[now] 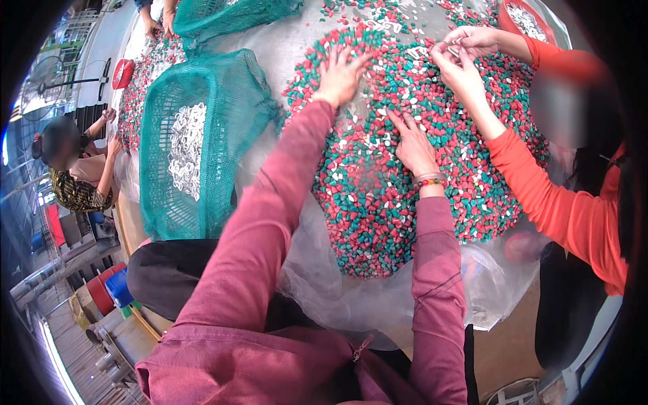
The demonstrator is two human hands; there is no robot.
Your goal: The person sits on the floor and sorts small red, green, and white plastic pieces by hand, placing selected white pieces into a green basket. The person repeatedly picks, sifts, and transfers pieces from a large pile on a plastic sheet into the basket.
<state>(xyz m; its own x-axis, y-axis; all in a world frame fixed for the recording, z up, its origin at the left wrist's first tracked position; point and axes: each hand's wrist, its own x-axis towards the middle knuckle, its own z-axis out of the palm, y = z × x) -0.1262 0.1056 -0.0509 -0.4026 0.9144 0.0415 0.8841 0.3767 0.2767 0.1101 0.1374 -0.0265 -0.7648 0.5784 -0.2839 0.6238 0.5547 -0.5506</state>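
A wide heap of small pebble-like pieces (364, 229) in red, green and white covers the table in front of me. My left hand (339, 79) lies on the far left part of the heap, fingers spread over red and green pieces. Closer to me, my right hand (415, 150) rests on the heap with its first fingers stretched out and the others partly bent; a beaded bracelet circles that wrist. Neither hand visibly holds a piece. Between my hands a patch of the pale table sheet (356, 111) shows through thinly scattered pieces.
To the left stands a green mesh-covered basket (212, 128) holding small white pieces (187, 152); another green basket (236, 20) is behind it. At right, a co-worker's hands (466, 57) pinch something small and pale. A red bowl (547, 23) lies beyond. Other people work at far left.
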